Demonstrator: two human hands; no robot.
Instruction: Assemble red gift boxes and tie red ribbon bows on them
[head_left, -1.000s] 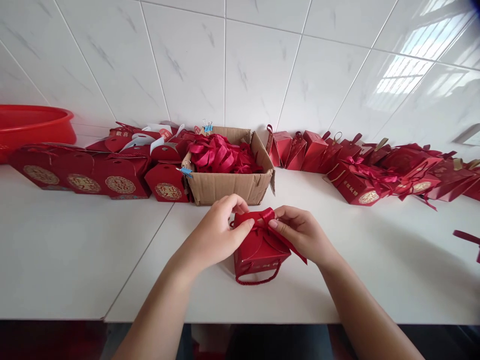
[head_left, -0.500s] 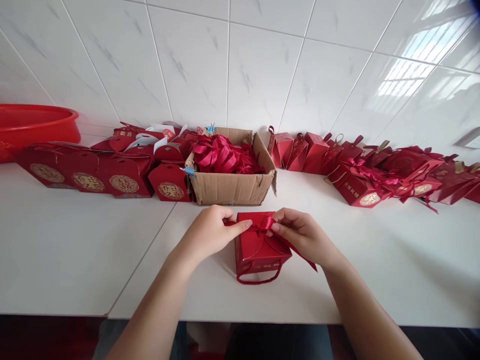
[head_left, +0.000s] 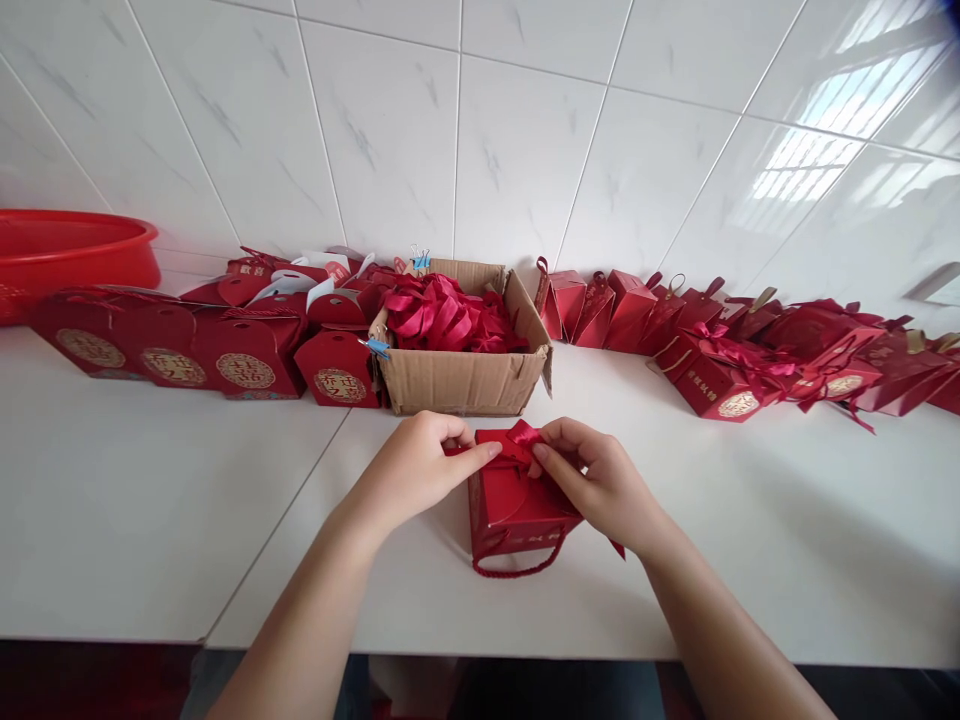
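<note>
Gift box (head_left: pixel 517 505) on table (head_left: pixel 637 600) before you; carton (head_left: pixel 459 383) behind it, ribbons (head_left: pixel 446 312) inside; more boxes (head_left: pixel 251 372) to your left and right.

Bright; glare on upper-right tiles (head_left: pixel 814 150); soft shadow across right tabletop (head_left: pixel 795 560).

On my screen, bare white tabletop (head_left: pixel 765 560) spreads across lower left and lower right, so I could pass a hand on either side; the ribboned gift box (head_left: pixel 517 505) fills lower centre, a carton (head_left: pixel 459 385) standing just behind it; red boxes (head_left: pixel 251 372) bar mid-left, a second cluster (head_left: pixel 724 380) bars mid-right; between carton and cluster a gap opens, the tiled wall (head_left: pixel 525 150) closing off everything above.
</note>
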